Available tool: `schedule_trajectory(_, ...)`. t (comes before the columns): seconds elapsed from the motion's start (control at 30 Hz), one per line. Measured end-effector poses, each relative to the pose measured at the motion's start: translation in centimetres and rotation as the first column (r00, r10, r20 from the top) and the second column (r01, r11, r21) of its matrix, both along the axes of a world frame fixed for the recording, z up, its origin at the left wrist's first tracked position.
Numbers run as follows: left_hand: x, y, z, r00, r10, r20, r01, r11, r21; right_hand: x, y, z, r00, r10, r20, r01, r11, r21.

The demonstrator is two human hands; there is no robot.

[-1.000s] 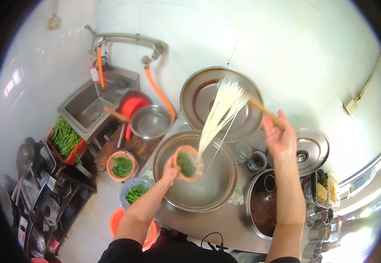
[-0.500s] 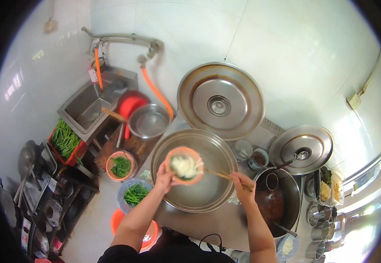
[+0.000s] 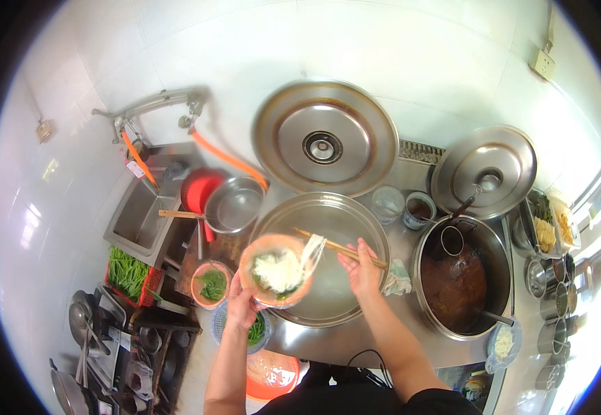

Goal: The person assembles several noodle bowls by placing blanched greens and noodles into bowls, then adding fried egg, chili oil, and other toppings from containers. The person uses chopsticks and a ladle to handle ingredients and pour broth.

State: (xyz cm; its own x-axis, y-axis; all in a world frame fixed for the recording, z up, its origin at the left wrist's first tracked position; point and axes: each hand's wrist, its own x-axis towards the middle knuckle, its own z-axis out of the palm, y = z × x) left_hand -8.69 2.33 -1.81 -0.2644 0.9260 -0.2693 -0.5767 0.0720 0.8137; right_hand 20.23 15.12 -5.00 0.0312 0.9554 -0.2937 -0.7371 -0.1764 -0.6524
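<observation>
My left hand (image 3: 244, 306) grips the near left rim of an orange bowl (image 3: 248, 261), tilted a little. White noodles (image 3: 280, 271) lie in it over some green leaves. Pinched in my right hand (image 3: 364, 270) is a pair of long wooden chopsticks (image 3: 342, 248), their tips pointing left above the bowl's far right side. A few noodle strands (image 3: 312, 250) hang between the chopsticks and the bowl. Both hands are over the near side of a large steel pot (image 3: 347, 216) of cloudy liquid.
On the right stands a pot of brown broth (image 3: 452, 290) with ladles. Two big lids (image 3: 321, 111) (image 3: 508, 149) lean at the back. To the left are a bowl of greens (image 3: 210, 285), a blue basket (image 3: 266, 339), a steel pan (image 3: 235, 205) and a sink (image 3: 134, 221).
The bowl has come nearer to me and lower in view. Chopsticks and right hand have moved left over the pot, and noodle strands now stretch from them. The whole view has shifted.
</observation>
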Motion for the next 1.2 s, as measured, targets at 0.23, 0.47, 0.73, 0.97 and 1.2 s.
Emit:
schedule_trajectory(0.23,1.2,1.5,-2.6,0.986,0.144,0.089,-0.134,0.985,-0.112,0.5,1.1,12.1,0.999,0.017,0.029,-0.023,0.978,0.206)
schedule_trajectory(0.47,2.4,4.0,-5.2,0.99,0.134,0.049,-0.132,0.99,-0.043,-0.1,3.6,25.6,0.988,0.015,0.155,-0.089,0.871,0.483)
schedule_trajectory(0.73,3.2,6.2,-9.3,0.981,0.155,-0.114,-0.162,0.986,-0.048,-1.6,4.1,37.7,0.981,-0.086,0.177,-0.062,0.719,0.693)
schedule_trajectory(0.97,4.4,7.4,-12.7,0.958,0.124,-0.257,-0.154,0.983,-0.097,-2.5,2.7,43.5,0.977,-0.127,0.173,-0.059,0.616,0.785)
schedule_trajectory(1.2,5.2,7.0,-11.4,0.991,0.076,-0.112,-0.09,0.988,-0.124,-2.5,3.0,35.3,0.936,-0.069,0.345,-0.211,0.676,0.706)
